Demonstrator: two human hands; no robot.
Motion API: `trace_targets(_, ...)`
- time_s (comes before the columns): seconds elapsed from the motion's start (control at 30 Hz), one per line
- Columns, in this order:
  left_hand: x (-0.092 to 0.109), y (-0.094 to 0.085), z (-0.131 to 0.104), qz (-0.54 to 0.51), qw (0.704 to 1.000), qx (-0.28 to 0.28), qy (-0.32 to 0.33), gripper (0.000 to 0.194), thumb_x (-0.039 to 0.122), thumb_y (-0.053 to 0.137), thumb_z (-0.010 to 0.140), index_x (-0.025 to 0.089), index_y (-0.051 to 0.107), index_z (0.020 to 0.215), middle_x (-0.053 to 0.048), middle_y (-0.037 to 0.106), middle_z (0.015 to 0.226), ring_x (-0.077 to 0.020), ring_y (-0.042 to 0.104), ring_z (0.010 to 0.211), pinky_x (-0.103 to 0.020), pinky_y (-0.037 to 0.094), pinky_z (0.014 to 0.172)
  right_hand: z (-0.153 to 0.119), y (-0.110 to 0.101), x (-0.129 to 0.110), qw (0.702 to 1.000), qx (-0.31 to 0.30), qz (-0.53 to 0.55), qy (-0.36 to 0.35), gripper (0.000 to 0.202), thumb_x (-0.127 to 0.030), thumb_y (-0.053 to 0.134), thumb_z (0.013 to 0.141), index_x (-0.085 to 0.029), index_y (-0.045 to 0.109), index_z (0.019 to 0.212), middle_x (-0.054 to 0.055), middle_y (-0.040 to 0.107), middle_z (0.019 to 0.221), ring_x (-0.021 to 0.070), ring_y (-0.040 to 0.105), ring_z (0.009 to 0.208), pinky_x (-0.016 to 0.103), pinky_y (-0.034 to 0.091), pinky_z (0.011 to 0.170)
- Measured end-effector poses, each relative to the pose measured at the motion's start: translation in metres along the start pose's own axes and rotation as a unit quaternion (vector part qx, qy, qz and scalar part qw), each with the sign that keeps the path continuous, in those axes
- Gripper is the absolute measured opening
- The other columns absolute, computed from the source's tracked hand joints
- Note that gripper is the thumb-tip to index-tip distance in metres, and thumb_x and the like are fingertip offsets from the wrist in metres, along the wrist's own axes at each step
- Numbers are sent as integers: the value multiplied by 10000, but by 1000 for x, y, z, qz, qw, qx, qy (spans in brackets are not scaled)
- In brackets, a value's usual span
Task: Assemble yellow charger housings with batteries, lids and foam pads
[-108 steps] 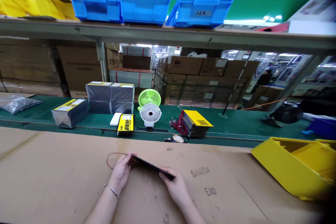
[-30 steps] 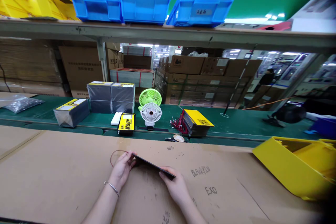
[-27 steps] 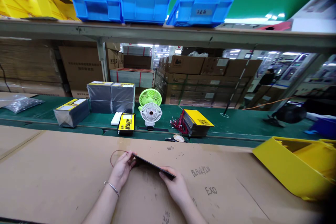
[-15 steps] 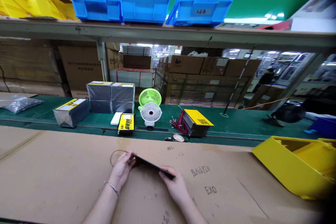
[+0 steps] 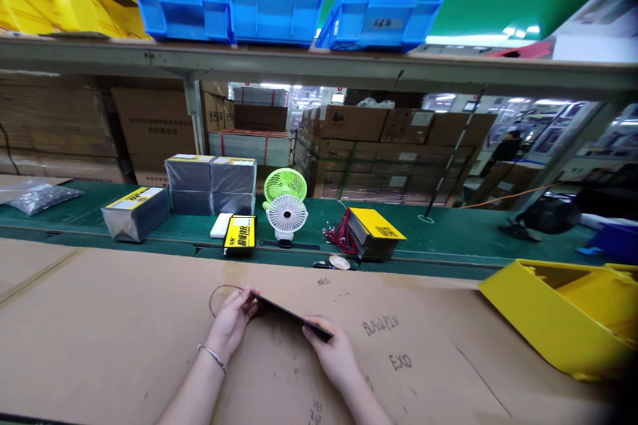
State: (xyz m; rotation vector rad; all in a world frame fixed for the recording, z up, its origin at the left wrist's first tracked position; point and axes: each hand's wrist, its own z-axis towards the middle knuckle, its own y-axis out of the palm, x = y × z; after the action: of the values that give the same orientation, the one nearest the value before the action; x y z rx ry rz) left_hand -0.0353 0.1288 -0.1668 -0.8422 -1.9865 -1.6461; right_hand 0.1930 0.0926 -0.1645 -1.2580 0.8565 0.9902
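Observation:
Between my two hands is a thin black flat panel [image 5: 289, 313], seen nearly edge-on and tilted down to the right above the cardboard. My left hand [image 5: 235, 315] pinches its upper left end, and a thin dark red wire [image 5: 213, 299] loops out beside those fingers. The lower right end is gripped by my right hand [image 5: 326, 345], thumb on the near side. The panel's far face is hidden from me.
Cardboard [image 5: 124, 332] with handwriting covers the bench. Behind it stand wrapped stacks [image 5: 134, 212], a white fan [image 5: 287, 214], a green fan [image 5: 284, 179] and a stack of yellow-topped panels with red wires [image 5: 373, 232]. A yellow bin [image 5: 538, 319] sits at right.

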Motion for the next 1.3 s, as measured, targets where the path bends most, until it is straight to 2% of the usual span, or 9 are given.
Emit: trace_targets(1.3, 1, 2, -2, 6, 1000, 6, 0, 152, 272, 702, 704, 157, 630, 773, -33, 653, 862, -125, 604, 808, -255, 482, 736, -2, -1, -7, 1000, 8, -1, 2, 255, -397, 589, 707, -196, 700, 818, 71, 698, 900, 257, 620, 894, 367, 449, 860)
